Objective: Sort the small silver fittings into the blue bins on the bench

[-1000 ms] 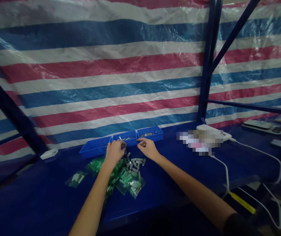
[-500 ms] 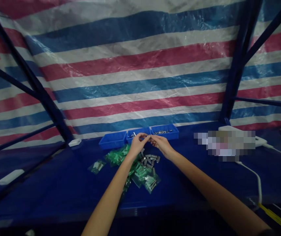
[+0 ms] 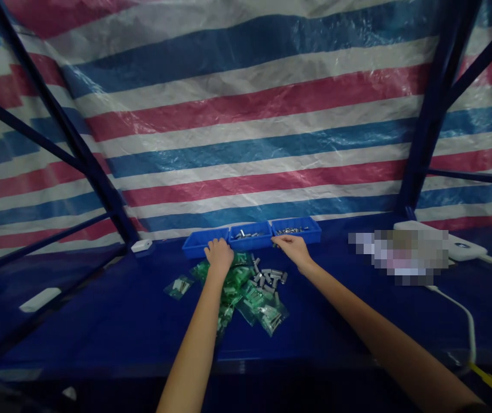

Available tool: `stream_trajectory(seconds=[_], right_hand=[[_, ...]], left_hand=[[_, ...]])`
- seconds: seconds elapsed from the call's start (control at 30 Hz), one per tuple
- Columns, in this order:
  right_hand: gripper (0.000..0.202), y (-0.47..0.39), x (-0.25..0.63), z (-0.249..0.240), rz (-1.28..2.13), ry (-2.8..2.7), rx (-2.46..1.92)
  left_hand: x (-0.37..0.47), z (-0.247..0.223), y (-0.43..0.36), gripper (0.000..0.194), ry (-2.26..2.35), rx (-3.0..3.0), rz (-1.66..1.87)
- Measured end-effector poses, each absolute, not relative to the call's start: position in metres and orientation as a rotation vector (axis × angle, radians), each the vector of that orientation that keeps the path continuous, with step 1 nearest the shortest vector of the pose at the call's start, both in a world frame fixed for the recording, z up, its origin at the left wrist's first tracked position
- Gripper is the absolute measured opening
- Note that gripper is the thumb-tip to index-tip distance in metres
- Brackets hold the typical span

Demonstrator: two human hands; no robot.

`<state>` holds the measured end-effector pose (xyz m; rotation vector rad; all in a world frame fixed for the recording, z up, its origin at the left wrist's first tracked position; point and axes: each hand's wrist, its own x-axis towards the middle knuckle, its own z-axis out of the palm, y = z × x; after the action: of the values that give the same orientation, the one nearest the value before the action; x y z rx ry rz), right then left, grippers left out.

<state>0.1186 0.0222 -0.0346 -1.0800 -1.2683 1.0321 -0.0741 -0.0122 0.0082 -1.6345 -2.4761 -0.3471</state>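
Observation:
My left hand (image 3: 219,253) is at the front edge of the left blue tray (image 3: 196,251), over the top of a pile of green plastic bags (image 3: 239,281). Its fingers are bent and slightly apart, with nothing visible in them. My right hand (image 3: 292,248) is in front of the right blue tray (image 3: 314,236), thumb and fingertips pinched together around a small piece too blurred to name. Loose grey metal pieces (image 3: 267,278) lie between the hands, beside the bags. The middle blue tray (image 3: 252,245) contains a few metal parts; the right one contains many small metal parts.
A small clear bag with parts (image 3: 179,287) lies left of the pile. White blocks (image 3: 141,246) sit near the left frame post. At right are a white power bank (image 3: 465,248), a cable (image 3: 472,327) and a blurred-out item. Striped sheeting (image 3: 250,132) hangs behind.
My hands, together in front of the middle tray before, have moved apart: the left toward the left tray and bags, the right toward the right tray. The view has shifted slightly.

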Motion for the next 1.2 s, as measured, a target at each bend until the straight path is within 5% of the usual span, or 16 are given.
stream_trajectory(seconds=[0.4, 0.5, 0.73, 0.93, 1.2], right_hand=[[0.047, 0.015, 0.106, -0.024, 1.115, -1.516, -0.650], [0.033, 0.017, 0.109, -0.030, 0.868, -1.753, -0.745], [0.026, 0.009, 0.108, -0.049, 0.448, -2.229, -0.785], [0.020, 0.003, 0.113, -0.037, 0.367, -2.308, -0.983], [0.017, 0.006, 0.124, -0.028, 0.341, -2.319, -1.069]], left_hand=[[-0.073, 0.007, -0.011, 0.049, -2.515, -1.643, -0.529], [-0.069, 0.015, -0.015, 0.055, -2.350, -1.669, -0.648], [-0.058, 0.007, -0.006, 0.024, -1.930, -2.569, -0.557], [-0.049, -0.006, -0.005, 0.031, -1.930, -2.527, -0.182], [-0.044, -0.006, -0.003, 0.031, -1.857, -2.597, -0.314]])
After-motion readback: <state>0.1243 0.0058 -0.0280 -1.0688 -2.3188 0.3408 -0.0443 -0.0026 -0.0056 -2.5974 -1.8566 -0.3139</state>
